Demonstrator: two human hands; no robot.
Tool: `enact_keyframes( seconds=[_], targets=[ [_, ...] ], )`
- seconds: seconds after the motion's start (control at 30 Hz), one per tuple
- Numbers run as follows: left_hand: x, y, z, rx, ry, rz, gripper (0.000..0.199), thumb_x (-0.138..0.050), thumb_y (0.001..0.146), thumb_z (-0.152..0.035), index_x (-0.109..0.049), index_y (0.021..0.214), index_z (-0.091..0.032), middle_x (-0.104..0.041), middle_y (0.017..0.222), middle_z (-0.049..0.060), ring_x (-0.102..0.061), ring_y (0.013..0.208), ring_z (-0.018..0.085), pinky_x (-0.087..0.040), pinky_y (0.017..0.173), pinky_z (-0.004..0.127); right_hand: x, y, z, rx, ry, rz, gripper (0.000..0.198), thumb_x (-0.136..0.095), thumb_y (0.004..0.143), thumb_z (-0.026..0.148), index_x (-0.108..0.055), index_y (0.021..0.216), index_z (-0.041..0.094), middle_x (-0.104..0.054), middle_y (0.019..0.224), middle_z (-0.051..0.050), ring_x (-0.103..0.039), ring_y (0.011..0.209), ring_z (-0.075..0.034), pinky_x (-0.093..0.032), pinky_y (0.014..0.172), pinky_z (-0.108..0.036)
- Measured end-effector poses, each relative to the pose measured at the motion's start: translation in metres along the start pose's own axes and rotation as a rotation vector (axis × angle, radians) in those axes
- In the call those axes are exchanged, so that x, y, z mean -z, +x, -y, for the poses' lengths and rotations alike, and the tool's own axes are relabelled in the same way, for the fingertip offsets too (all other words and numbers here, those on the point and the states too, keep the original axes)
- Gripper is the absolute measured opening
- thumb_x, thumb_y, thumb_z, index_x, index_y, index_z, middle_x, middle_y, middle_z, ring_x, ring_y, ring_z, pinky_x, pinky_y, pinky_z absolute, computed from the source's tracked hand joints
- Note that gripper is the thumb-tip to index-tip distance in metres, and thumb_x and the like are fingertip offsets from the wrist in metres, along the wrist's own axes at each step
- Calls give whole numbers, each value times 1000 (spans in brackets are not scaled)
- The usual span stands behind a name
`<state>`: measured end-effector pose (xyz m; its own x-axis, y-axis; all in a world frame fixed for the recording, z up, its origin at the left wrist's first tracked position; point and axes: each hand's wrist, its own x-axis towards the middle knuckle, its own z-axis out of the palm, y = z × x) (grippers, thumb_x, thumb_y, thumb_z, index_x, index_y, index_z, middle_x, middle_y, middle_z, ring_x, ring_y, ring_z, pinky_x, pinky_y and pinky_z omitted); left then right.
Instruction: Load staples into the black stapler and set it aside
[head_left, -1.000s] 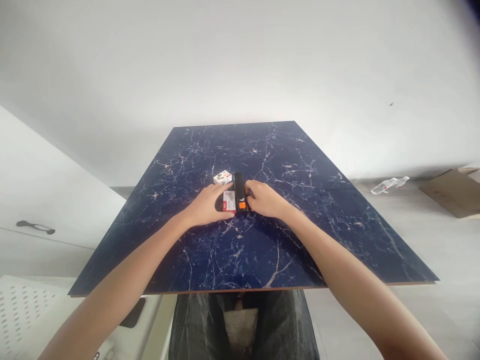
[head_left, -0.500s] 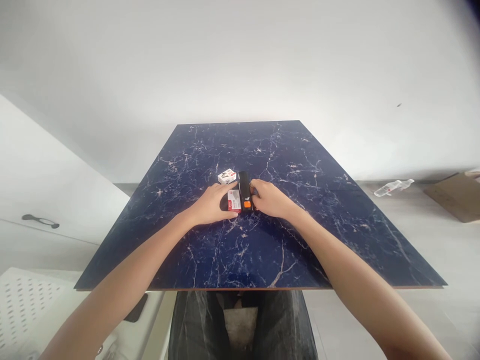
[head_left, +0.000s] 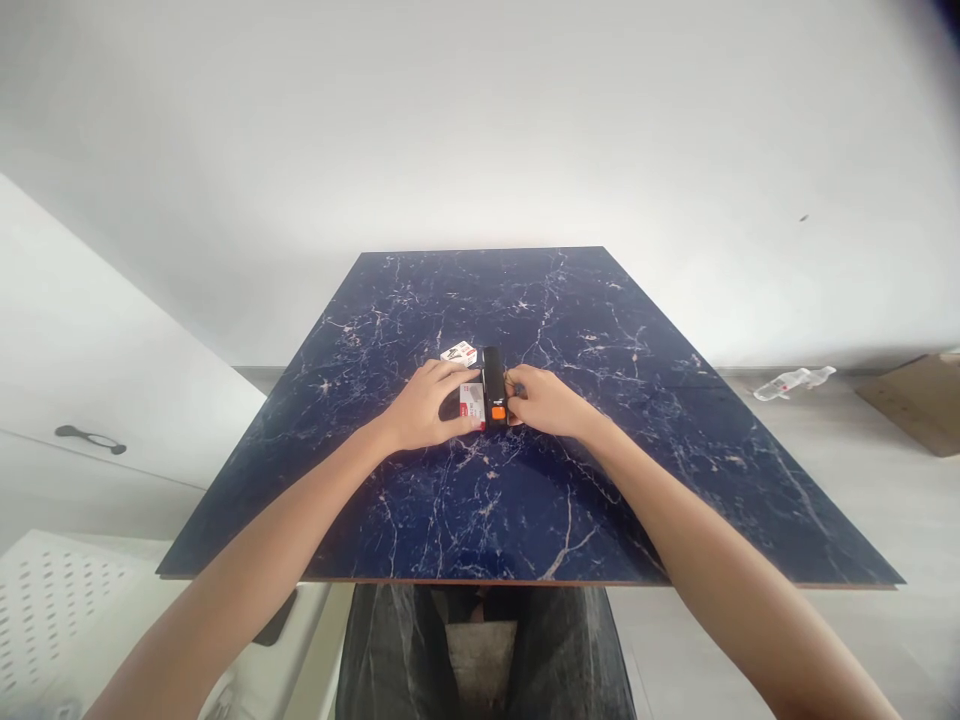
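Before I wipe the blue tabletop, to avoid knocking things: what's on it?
A white box; nearer, a red-and-white box at the left hand and a black, orange-marked object between it and the right hand. Whatever the hands cover is hidden.

Out on the right, a brown cardboard box (head_left: 919,402) sits on the pale floor (head_left: 862,445), a clear plastic bottle (head_left: 793,383) lying near it! Over left, a white cabinet (head_left: 97,330) shows its dark handle (head_left: 90,440), and below that there's a white panel (head_left: 64,600) in dotted rows! Dark blue marbled tabletop (head_left: 480,290) in the centre, white wall (head_left: 480,120) behind!
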<state>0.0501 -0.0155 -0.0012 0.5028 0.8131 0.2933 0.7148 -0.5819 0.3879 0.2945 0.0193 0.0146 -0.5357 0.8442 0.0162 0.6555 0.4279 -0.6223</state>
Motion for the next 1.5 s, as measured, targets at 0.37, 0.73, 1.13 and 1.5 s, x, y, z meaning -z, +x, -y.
enact_keyframes(
  seconds=[0.37, 0.73, 1.13, 1.5],
  targets=[
    [-11, 7, 20, 148, 83, -131, 46, -31, 108, -44, -68, 129, -24, -64, 121, 8, -50, 119, 27, -39, 108, 49, -4, 2, -5, 38, -21, -6, 14, -52, 74, 6, -49, 74, 20, -62, 88, -3, -63, 68, -14, -43, 60, -23],
    [-2, 0, 18, 101, -58, 126, 68, -50, 96, -65, -40, 155, -33, -23, 168, 7, -23, 152, 37, -25, 120, 60, -3, 0, -3, 44, -9, -10, 14, -52, 77, 6, -49, 74, 20, -61, 90, -3, -63, 69, -13, -44, 62, -23],
    [-1, 2, 15, 106, -60, 157, 117, -80, 71, -65, -15, 163, -30, -18, 169, 11, -20, 154, 38, -23, 123, 58, -4, 0, 0, 14, -44, -23, 14, -53, 77, 6, -49, 75, 20, -64, 92, -4, -66, 76, -17, -44, 66, -26],
    [9, -3, 16, 108, -18, 133, 109, -69, 80, -70, -12, 164, -29, -16, 169, 12, -16, 155, 38, -22, 122, 57, 5, 1, -8, 19, -54, 33, 12, -53, 79, 9, -56, 82, 21, -69, 85, -2, -64, 69, -16, -43, 64, -25]
  ],
)
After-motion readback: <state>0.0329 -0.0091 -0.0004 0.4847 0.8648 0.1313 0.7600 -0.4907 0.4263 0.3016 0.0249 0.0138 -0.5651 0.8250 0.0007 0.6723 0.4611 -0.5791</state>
